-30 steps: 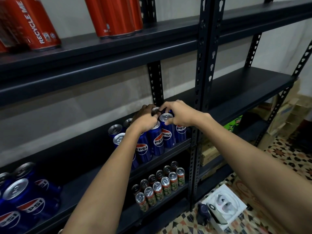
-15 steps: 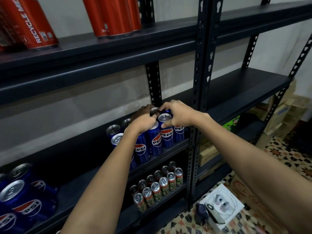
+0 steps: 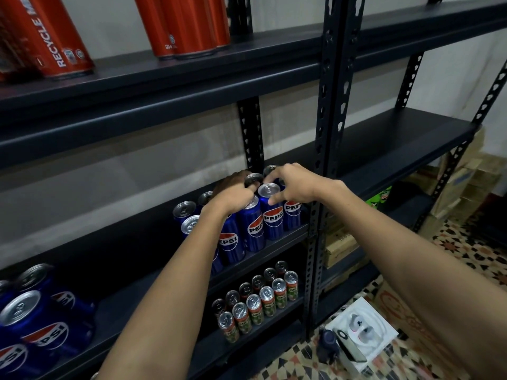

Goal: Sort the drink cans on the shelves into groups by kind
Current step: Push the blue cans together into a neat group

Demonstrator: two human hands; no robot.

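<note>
Nearest the camera, at the left end of the middle shelf, a cluster of blue Pepsi cans is seen standing close together near the front edge. Lower and further in, on the bottom shelf, small green-and-red cans are lined up in two rows running toward the upright post, one row along the front edge and one behind it. On the patterned floor beside the foot of that post, a white box is laid with a dark object just beside it.

Both forearms are stretched forward to the right end of the middle shelf, where a second group of blue Pepsi cans is packed in rows against the post. The left hand is laid over the tops of cans in this group with fingers curled down around them; exactly which can is gripped cannot be told. The right hand is curled over the cans at the right end, its thumb and fingertips pinching the rim of the front can, whose silver lid is left showing between the two hands. The hands are close together, almost touching over the cans.

Further up, on the top shelf, tall red cans are stood in a group near the middle, and more red cans marked "RECYCLE ME" are stood toward the left end. Beyond the post, cardboard boxes are stacked against the wall.
</note>
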